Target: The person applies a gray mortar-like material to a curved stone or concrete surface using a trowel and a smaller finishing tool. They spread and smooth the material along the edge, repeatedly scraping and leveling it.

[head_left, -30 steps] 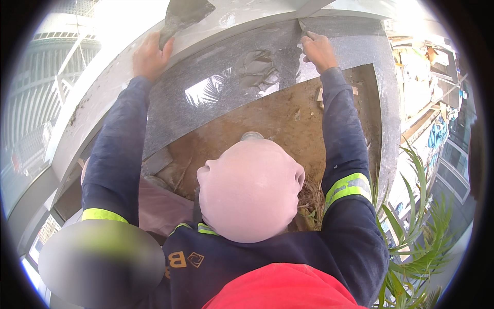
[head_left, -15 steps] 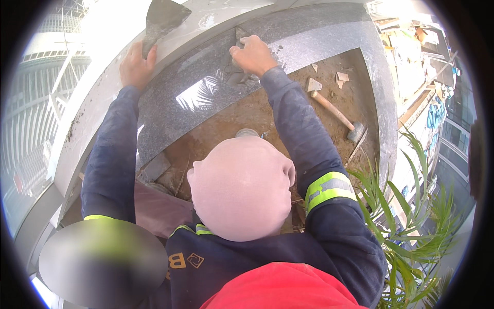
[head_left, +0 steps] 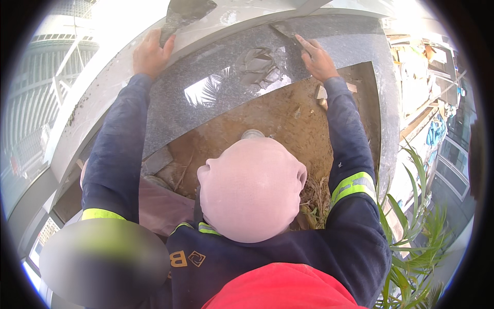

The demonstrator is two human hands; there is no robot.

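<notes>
Starting at the left, your left hand (head_left: 150, 51) sits up on the pale ledge (head_left: 103, 98) with its fingers closed around the handle of a flat trowel (head_left: 188, 15), whose blade, smeared with grey mortar, sticks out past the curved edge. Just inboard of it lies the grey speckled stone slab (head_left: 206, 72), a polished curved piece that follows the ledge and reflects sky and palm leaves. In its middle sits a dab of grey mortar (head_left: 257, 64), spread only in a rough patch and not smoothed out, so as far as you can judge the spreading is partway: the slab is in place, but most of its surface is bare. Further right, your right hand (head_left: 319, 59) rests on the slab with fingers pressed together against a second, narrow trowel blade (head_left: 288, 33), holding it flat to the stone near the far rim. Below the slab the planter bed (head_left: 267, 123) is open brown earth with a few stone offcuts (head_left: 321, 92) and a small grey cap (head_left: 252, 135), not yet covered. To the far right the stone border (head_left: 388, 129) curves down, green palm fronds (head_left: 417, 226) rise beside it, and beyond them you look down on building fronts and windows well below; white railings show far left.
</notes>
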